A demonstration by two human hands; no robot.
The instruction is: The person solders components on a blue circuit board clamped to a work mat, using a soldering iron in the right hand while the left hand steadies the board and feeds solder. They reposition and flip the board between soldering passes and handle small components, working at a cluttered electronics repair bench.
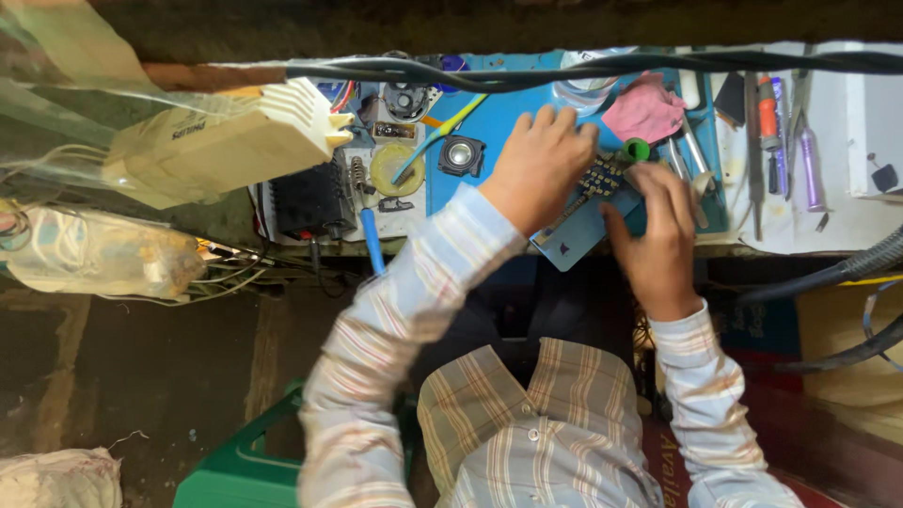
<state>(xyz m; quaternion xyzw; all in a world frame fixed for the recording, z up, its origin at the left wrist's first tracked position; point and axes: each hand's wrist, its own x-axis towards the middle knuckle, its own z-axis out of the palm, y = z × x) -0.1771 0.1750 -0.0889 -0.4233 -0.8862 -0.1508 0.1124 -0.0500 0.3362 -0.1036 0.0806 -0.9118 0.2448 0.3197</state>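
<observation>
1 circuit board [602, 179], likely light, stiff, fragile: left hand [538, 165] and right hand [658, 230] fingers clamped on its edges, the safest hold, over the blue mat [499, 118].

A cluttered workbench [847, 221] with a blue mat [499, 122] stands against a dark wall [376, 23], with thick black cables [564, 68] running along its far edge, a dim brown floor [141, 376] below it to the left, and a green stool [245, 466] nearer.

Small dark circuit board [602, 179] — dotted with contacts — flat on blue mat [508, 122].
</observation>
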